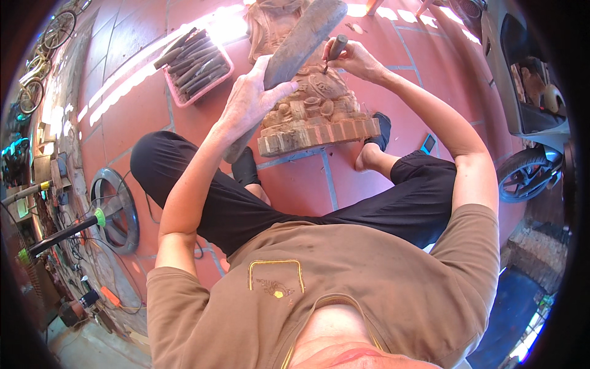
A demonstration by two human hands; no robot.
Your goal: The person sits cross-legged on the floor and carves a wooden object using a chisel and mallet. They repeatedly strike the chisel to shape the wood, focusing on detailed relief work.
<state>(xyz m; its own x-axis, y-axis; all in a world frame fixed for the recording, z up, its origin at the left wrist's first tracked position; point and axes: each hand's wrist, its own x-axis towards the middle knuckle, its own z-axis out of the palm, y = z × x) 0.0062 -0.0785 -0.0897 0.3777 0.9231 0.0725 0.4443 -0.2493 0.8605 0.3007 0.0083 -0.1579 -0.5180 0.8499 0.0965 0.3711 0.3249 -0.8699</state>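
A carved wooden sculpture (316,101) stands on the floor between my feet, its blocky base toward me. My left hand (249,101) is closed around a long, grey-brown wooden mallet (301,43) that slants over the sculpture's left side and partly hides it. In the fingers of my right hand (356,59) is a chisel (337,47) with a dark handle. Its tip meets the carving, or comes very near it, at the upper right. To the left, a pink basket (190,101) holds several dark-handled tools (195,61).
A blue phone-like device (428,144) lies on the red tiled floor (301,184) by my right knee. A motorbike wheel (525,175) stands at the right. On the left are a round grey stand base (115,211), cables and an orange plug-like piece (110,296).
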